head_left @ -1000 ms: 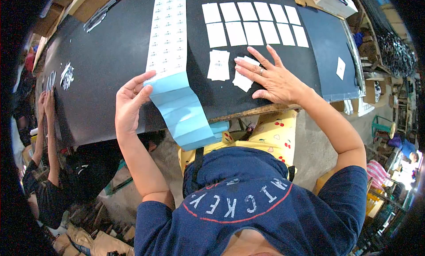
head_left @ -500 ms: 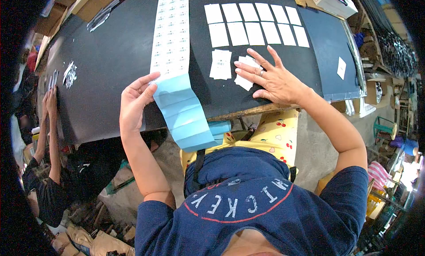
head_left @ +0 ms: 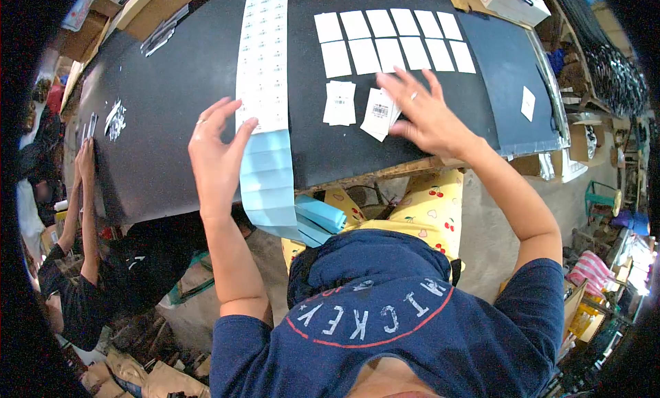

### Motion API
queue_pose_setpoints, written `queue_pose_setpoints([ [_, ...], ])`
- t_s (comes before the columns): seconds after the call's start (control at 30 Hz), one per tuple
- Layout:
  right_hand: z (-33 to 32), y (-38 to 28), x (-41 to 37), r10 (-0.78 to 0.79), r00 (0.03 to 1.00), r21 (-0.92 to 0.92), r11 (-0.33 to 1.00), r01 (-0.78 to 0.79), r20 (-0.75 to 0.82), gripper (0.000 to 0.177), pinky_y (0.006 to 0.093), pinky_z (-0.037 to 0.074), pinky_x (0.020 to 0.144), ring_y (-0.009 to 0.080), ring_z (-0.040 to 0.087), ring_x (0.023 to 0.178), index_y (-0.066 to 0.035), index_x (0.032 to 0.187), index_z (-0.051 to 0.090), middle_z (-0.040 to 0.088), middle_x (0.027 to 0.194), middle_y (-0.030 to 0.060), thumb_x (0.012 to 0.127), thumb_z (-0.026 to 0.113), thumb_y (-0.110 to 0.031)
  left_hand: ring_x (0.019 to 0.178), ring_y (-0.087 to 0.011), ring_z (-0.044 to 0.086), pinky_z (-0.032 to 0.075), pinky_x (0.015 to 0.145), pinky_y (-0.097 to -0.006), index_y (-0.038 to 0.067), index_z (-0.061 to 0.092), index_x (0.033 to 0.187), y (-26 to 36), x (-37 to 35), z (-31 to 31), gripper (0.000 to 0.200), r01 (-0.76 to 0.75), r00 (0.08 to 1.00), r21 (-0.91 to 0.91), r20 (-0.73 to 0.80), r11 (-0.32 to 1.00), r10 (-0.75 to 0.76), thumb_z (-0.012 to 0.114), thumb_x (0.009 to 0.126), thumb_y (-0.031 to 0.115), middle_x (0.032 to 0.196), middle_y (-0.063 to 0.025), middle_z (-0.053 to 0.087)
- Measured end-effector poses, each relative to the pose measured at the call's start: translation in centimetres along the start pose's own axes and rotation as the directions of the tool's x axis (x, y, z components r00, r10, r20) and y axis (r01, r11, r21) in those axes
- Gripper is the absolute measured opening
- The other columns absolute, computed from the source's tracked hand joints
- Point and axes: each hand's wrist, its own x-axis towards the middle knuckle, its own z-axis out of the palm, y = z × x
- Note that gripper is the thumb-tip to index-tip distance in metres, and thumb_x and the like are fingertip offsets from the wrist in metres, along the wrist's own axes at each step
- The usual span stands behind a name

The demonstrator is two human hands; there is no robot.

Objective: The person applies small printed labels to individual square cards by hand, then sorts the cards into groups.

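A long strip of white barcode labels (head_left: 262, 61) lies down the dark table. Its bare blue backing (head_left: 267, 171) hangs over the front edge towards my lap. At the strip's left side is my left hand (head_left: 218, 147), fingers and thumb apart, the thumb tip right by the last labels. Over the right-hand pile of white tags (head_left: 377, 116) hovers my right hand (head_left: 430, 119), fingers spread and slightly blurred. A barcode sticker shows on that pile's top tag. Just left of it sits another pile of barcoded tags (head_left: 339, 102).
Two rows of blank white tags (head_left: 385, 54) lie beyond the piles. A single white tag (head_left: 527, 104) rests on the right part of the table. Scraps (head_left: 115, 119) lie at the left, near another person's hands (head_left: 85, 157). A white box (head_left: 512, 2) stands back right.
My left thumb and fingers have parted and let go of the strip, whose blue backing now hangs straighter. My right hand has lifted from the tag pile, uncovering its barcode.
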Motion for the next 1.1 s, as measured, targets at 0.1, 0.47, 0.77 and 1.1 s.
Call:
queue_pose_setpoints([
  [0.1,-0.7,1.1,1.5,0.167,0.972,0.243,0.962,-0.124,-0.166,0.044,0.0431,0.033,0.101,0.0311,0.05,0.111,-0.007,0.126,0.056,0.056,0.122,0.012,0.083,0.064,-0.015,0.092,-0.0158,0.064,0.053,0.078,-0.0293,-0.002,0.062,0.115,4.4,0.7,1.6,0.037,0.266,0.93,-0.363,0.339,0.893,-0.139,0.072,0.083,0.013,0.104,-0.0131,0.066],
  [0.47,-1.1,0.9,2.3,-0.165,0.986,0.114,0.98,0.163,0.013,0.041,0.0426,0.039,0.093,0.0284,0.049,0.107,-0.011,0.113,0.062,0.055,0.112,0.0074,0.075,0.072,-0.022,0.089,-0.0318,0.055,0.046,0.076,-0.0402,0.0,0.055,0.091,7.2,2.3,8.6,0.053,0.03,0.924,-0.033,0.382,0.999,-0.015,0.081,0.068,0.04,0.093,-0.0163,0.054],
  [0.77,-1.3,1.1,2.2,-0.1,0.983,0.297,0.953,0.051,0.151,0.039,0.0426,0.038,0.087,0.0281,0.05,0.106,-0.01,0.096,0.06,0.055,0.101,0.0081,0.066,0.081,-0.025,0.086,-0.0291,0.055,0.046,0.075,-0.0383,0.0,0.058,0.089,7.2,2.1,8.7,0.05,0.02,0.922,-0.058,0.387,0.998,0.004,0.083,0.064,0.036,0.09,-0.0138,0.054],
  [1.1,-1.7,-1.0,1.5,0.012,0.967,0.54,0.828,-0.152,0.255,0.031,0.0367,0.034,0.089,0.026,0.056,0.087,-0.009,0.088,0.05,0.059,0.085,0.0068,0.068,0.074,-0.007,0.08,-0.0273,0.06,0.048,0.072,-0.0381,0.0,0.054,0.098,7.8,1.4,9.6,0.035,-0.002,0.895,-0.356,0.416,0.934,0.161,0.073,0.07,0.008,0.089,-0.0162,0.062],
])
